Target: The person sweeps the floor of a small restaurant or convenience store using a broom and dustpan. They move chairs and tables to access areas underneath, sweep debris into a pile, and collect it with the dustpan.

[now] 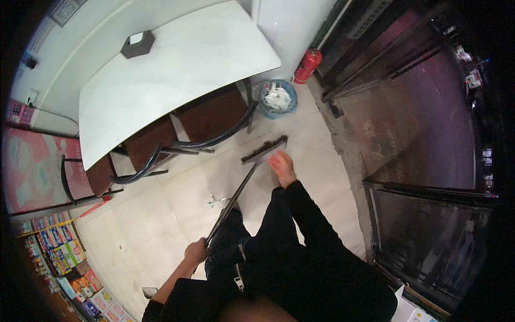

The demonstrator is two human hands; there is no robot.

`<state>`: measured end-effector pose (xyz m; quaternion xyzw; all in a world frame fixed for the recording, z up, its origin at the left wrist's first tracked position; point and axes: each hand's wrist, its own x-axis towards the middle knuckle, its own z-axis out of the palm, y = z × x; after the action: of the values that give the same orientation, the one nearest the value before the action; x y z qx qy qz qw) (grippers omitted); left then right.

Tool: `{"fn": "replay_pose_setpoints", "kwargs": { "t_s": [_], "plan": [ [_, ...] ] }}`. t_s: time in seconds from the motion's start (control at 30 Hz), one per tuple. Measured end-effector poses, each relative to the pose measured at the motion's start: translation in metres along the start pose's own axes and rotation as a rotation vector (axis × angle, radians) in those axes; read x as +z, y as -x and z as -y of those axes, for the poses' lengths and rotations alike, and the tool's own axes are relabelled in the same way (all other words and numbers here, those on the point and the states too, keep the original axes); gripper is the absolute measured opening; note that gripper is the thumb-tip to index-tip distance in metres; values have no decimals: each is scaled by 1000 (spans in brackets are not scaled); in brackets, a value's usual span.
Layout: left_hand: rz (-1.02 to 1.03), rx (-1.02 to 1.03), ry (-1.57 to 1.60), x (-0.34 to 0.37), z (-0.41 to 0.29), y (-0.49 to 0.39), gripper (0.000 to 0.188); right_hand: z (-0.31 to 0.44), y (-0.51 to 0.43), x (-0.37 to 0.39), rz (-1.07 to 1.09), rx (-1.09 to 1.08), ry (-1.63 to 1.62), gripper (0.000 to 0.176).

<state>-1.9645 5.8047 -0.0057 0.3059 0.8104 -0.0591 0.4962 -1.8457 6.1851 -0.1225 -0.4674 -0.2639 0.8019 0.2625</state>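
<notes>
A broom's long dark handle slants up and to the right from my left hand, which is closed around it. At its far end, the broom head has a pale body and dark bristles facing away from me. My right hand is at the near side of the head, slightly blurred, with its fingers close to the pale body. Whether they grip it cannot be told. A small white and green scrap lies on the tiled floor left of the handle.
A white table stands ahead with dark chairs along it. Near its right end are a lined waste bin and a red fire extinguisher. Shelves of packaged goods are at left, a glass door at right.
</notes>
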Motion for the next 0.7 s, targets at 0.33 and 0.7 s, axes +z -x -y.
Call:
{"fn": "replay_pose_setpoints", "kwargs": {
  "t_s": [0.33,0.7],
  "plan": [
    [402,152,851,-36,-327,-212,14,31,125,-468,-528,422,-124,33],
    [-7,-5,-55,-14,-512,-372,44,83,174,-619,70,554,-904,24]
  ]
}}
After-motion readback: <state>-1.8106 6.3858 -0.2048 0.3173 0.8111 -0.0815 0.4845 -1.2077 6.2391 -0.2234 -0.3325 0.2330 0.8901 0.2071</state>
